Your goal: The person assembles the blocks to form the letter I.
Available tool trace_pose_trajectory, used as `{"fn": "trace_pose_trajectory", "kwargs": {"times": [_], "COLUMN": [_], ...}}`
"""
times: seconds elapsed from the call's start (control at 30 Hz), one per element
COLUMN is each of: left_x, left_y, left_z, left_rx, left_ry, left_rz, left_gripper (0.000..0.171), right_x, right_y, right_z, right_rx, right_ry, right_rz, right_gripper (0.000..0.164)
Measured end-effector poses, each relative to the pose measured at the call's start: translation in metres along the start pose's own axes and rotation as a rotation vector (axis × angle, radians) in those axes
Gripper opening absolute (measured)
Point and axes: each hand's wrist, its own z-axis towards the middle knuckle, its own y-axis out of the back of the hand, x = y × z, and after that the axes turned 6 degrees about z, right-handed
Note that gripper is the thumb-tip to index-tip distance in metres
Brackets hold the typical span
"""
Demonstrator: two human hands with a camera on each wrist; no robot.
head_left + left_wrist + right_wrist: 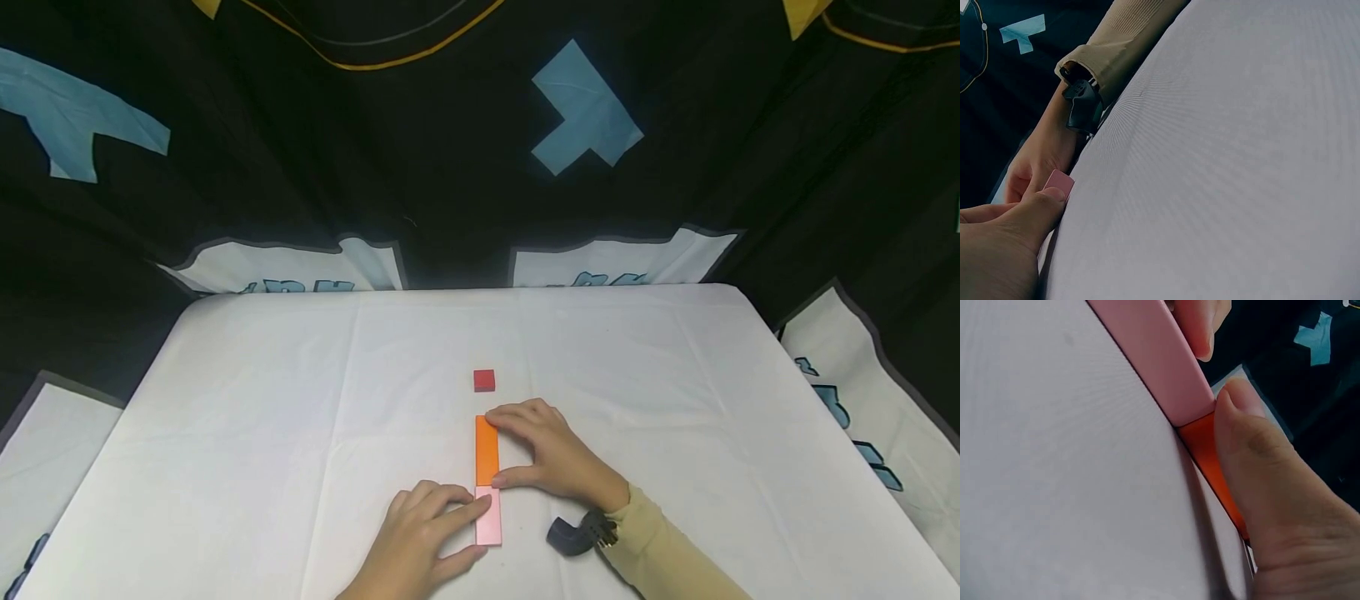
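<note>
Pink block [490, 528]: left hand [422, 533] pinches it, thumb at near end, finger over the top. Orange block [486, 454] butts its far end; right hand [553, 457] grips that, thumb and fingers spread lengthwise. Both lie near-centre on white table [225, 417]. Red block [483, 381] farther, apart.

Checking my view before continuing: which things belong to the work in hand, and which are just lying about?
In the job:
pink block, held by the left hand
orange block, held by the right hand

Apparently not:
red block, untouched
dark curtain, backdrop only
</note>
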Motion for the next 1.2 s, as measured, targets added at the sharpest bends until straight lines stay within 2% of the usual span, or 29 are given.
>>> {"fn": "trace_pose_trajectory", "kwargs": {"times": [0.27, 0.73, 1.2], "left_x": [0.0006, 0.0004, 0.0001], "left_y": [-0.0011, -0.0005, 0.0003], "left_z": [-0.0007, -0.0006, -0.0002], "left_rx": [-0.018, 0.013, 0.0], "left_ry": [-0.006, 0.016, 0.01], "left_rz": [-0.005, -0.002, -0.007], "left_gripper": [0.049, 0.048, 0.049], "right_x": [-0.0002, 0.0001, -0.0002], "right_y": [-0.0006, -0.0007, -0.0022], "right_z": [0.0004, 0.0001, -0.0001], "right_rx": [-0.004, -0.008, -0.022], "right_ry": [-0.007, -0.01, -0.01], "right_rz": [0.007, 0.006, 0.01], "right_gripper": [0.082, 0.083, 0.083]}}
